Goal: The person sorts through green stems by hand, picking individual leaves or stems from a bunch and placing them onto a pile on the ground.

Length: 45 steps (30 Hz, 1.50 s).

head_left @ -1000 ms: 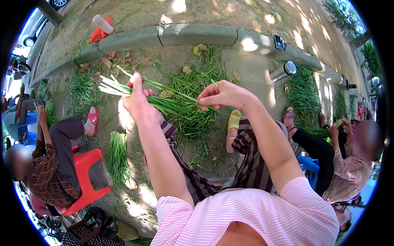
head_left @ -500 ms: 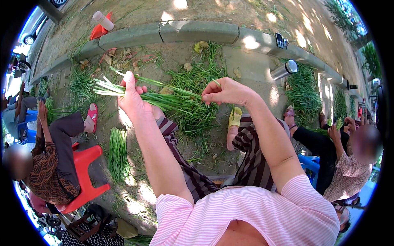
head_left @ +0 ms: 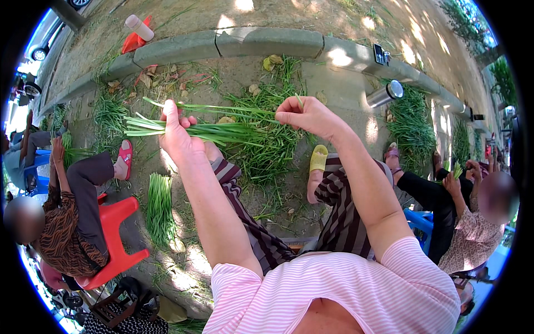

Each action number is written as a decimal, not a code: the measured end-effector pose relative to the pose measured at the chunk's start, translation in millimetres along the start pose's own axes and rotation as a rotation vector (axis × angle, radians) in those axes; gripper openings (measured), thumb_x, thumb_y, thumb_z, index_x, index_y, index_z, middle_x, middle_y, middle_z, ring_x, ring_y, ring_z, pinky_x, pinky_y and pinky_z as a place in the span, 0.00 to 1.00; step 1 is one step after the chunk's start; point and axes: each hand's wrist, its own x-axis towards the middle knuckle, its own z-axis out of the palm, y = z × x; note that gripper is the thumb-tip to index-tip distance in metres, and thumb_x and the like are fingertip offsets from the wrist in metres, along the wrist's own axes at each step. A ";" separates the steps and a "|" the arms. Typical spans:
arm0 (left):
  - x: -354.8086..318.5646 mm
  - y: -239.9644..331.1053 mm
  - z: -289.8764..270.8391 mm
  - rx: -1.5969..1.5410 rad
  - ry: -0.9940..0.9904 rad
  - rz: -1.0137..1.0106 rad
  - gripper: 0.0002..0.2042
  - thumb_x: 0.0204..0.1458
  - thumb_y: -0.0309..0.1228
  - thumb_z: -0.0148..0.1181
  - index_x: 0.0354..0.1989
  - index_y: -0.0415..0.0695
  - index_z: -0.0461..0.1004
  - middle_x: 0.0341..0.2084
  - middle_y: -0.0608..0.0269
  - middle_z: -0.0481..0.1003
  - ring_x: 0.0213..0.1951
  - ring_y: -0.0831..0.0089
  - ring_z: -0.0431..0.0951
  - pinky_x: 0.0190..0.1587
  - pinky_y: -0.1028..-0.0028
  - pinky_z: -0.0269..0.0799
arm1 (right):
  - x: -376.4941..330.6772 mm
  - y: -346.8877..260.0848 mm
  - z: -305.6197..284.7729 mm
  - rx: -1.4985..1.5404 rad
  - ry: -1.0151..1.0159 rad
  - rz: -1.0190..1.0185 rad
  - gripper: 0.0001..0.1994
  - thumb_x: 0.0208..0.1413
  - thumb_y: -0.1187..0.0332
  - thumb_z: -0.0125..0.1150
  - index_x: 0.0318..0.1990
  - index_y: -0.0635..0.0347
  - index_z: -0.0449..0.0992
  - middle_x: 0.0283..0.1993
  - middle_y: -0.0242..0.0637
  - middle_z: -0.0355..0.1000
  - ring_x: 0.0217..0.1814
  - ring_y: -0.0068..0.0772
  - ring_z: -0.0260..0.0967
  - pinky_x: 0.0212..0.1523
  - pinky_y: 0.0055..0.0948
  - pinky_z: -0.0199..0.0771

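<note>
My left hand (head_left: pixel 183 138) is closed around a bunch of garlic chives (head_left: pixel 225 132), their pale ends poking out to the left past my thumb. A few separate chive strands (head_left: pixel 222 109) run under the left thumb and stretch almost level to my right hand (head_left: pixel 306 116). There the thumb and fingers pinch their green tips. Below both hands lies a loose heap of chives (head_left: pixel 272 150) on the ground. A neat chive bundle (head_left: pixel 160 211) rests to the left of my legs.
A concrete kerb (head_left: pixel 267 43) crosses ahead, with a phone-like device (head_left: pixel 380 54) on it. A silver flask (head_left: pixel 385 94) stands at the right, near another chive pile (head_left: pixel 411 125). People sit on both sides; a red plastic stool (head_left: pixel 119 239) is at the left. A pink bottle (head_left: pixel 139 28) lies beyond the kerb.
The pinched strands have come up away from the bunch, leaving a gap between them. My right hand has shifted slightly, and the left thumb has moved a little left and down.
</note>
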 end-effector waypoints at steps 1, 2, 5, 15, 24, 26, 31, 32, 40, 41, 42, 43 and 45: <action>0.4 -0.7 -0.3 -0.006 0.012 0.002 0.09 0.50 0.30 0.69 0.32 0.42 0.73 0.26 0.66 0.72 0.18 0.83 0.62 0.21 0.79 0.66 | -0.6 -2.0 0.1 0.026 0.011 0.002 0.12 0.55 0.61 0.64 0.38 0.61 0.78 0.30 0.24 0.74 0.31 0.15 0.66 0.34 0.20 0.68; 1.0 -1.6 -0.4 -0.011 0.024 0.005 0.09 0.51 0.30 0.68 0.32 0.42 0.73 0.25 0.66 0.72 0.18 0.83 0.62 0.21 0.79 0.66 | -1.7 -4.5 -0.1 0.032 0.016 0.006 0.12 0.55 0.61 0.64 0.38 0.61 0.78 0.30 0.24 0.74 0.31 0.14 0.65 0.32 0.19 0.67; 2.1 -3.7 -0.6 -0.040 0.047 -0.004 0.09 0.51 0.30 0.68 0.32 0.42 0.73 0.26 0.66 0.71 0.18 0.83 0.62 0.21 0.79 0.66 | -2.9 -7.8 -0.5 0.099 0.036 0.029 0.11 0.56 0.61 0.63 0.38 0.58 0.77 0.30 0.22 0.73 0.28 0.12 0.63 0.29 0.17 0.64; 4.4 3.2 -1.8 -0.051 -0.044 -0.033 0.09 0.54 0.33 0.66 0.35 0.42 0.74 0.31 0.63 0.75 0.17 0.84 0.61 0.22 0.80 0.66 | 4.4 6.5 -16.2 0.587 0.247 0.085 0.12 0.59 0.56 0.63 0.41 0.54 0.76 0.34 0.21 0.70 0.27 0.08 0.59 0.17 0.11 0.53; -51.9 -29.9 30.4 0.567 -0.487 -0.197 0.12 0.49 0.40 0.69 0.36 0.47 0.81 0.31 0.64 0.81 0.23 0.85 0.68 0.29 0.80 0.69 | 10.5 8.9 -25.6 0.758 0.130 0.143 0.24 0.68 0.48 0.40 0.49 0.59 0.74 0.41 0.28 0.71 0.33 0.17 0.66 0.25 0.18 0.63; -73.7 -42.7 36.6 0.697 -0.599 -0.255 0.15 0.50 0.38 0.68 0.42 0.44 0.80 0.32 0.64 0.81 0.29 0.81 0.75 0.27 0.80 0.70 | 7.3 0.1 -15.1 0.726 0.106 0.161 0.25 0.68 0.47 0.37 0.51 0.59 0.73 0.44 0.30 0.72 0.38 0.20 0.68 0.34 0.24 0.70; -96.3 -71.0 32.0 0.672 -0.760 -0.346 0.13 0.51 0.36 0.68 0.41 0.43 0.80 0.29 0.67 0.79 0.24 0.84 0.72 0.23 0.81 0.67 | 3.6 -8.1 0.3 0.726 0.047 0.153 0.29 0.68 0.44 0.34 0.54 0.60 0.72 0.49 0.34 0.73 0.47 0.27 0.70 0.51 0.37 0.67; -97.0 -74.0 31.4 0.676 -0.774 -0.359 0.12 0.51 0.35 0.67 0.41 0.42 0.80 0.28 0.68 0.78 0.23 0.84 0.71 0.22 0.81 0.67 | 3.9 -6.9 1.0 0.732 0.047 0.170 0.30 0.68 0.43 0.33 0.55 0.60 0.72 0.50 0.34 0.73 0.48 0.28 0.70 0.52 0.38 0.67; -96.3 -76.9 32.0 0.593 -0.749 -0.467 0.11 0.52 0.33 0.67 0.41 0.41 0.79 0.23 0.70 0.75 0.19 0.85 0.66 0.20 0.80 0.65 | 2.9 -8.1 0.1 0.821 -0.066 0.074 0.34 0.64 0.37 0.36 0.57 0.60 0.70 0.52 0.33 0.73 0.49 0.25 0.71 0.38 0.27 0.65; -94.9 -76.5 31.7 0.576 -0.744 -0.485 0.11 0.52 0.33 0.67 0.40 0.41 0.79 0.24 0.69 0.76 0.19 0.84 0.66 0.20 0.80 0.65 | 5.0 -5.4 -2.3 0.833 -0.086 0.064 0.34 0.64 0.37 0.37 0.57 0.60 0.70 0.52 0.33 0.73 0.48 0.25 0.71 0.37 0.27 0.65; -94.1 -76.5 31.3 0.560 -0.738 -0.502 0.11 0.51 0.32 0.67 0.40 0.41 0.79 0.26 0.68 0.76 0.19 0.84 0.67 0.20 0.81 0.65 | 5.9 -5.2 -2.9 0.845 -0.107 0.053 0.34 0.64 0.37 0.38 0.57 0.60 0.70 0.52 0.33 0.73 0.48 0.24 0.71 0.36 0.26 0.64; -94.0 -77.0 30.6 0.539 -0.738 -0.513 0.11 0.51 0.33 0.67 0.40 0.40 0.79 0.24 0.69 0.76 0.18 0.84 0.66 0.20 0.80 0.65 | 5.6 -4.8 -1.6 0.730 -0.066 0.058 0.33 0.64 0.39 0.39 0.57 0.60 0.70 0.52 0.33 0.73 0.49 0.25 0.71 0.39 0.27 0.66; -94.6 -77.1 29.6 0.496 -0.737 -0.536 0.12 0.52 0.34 0.68 0.40 0.39 0.79 0.22 0.71 0.74 0.17 0.84 0.64 0.21 0.80 0.64 | 3.6 -5.2 3.2 0.499 0.015 0.067 0.30 0.66 0.42 0.39 0.57 0.60 0.70 0.52 0.33 0.73 0.51 0.26 0.71 0.45 0.27 0.69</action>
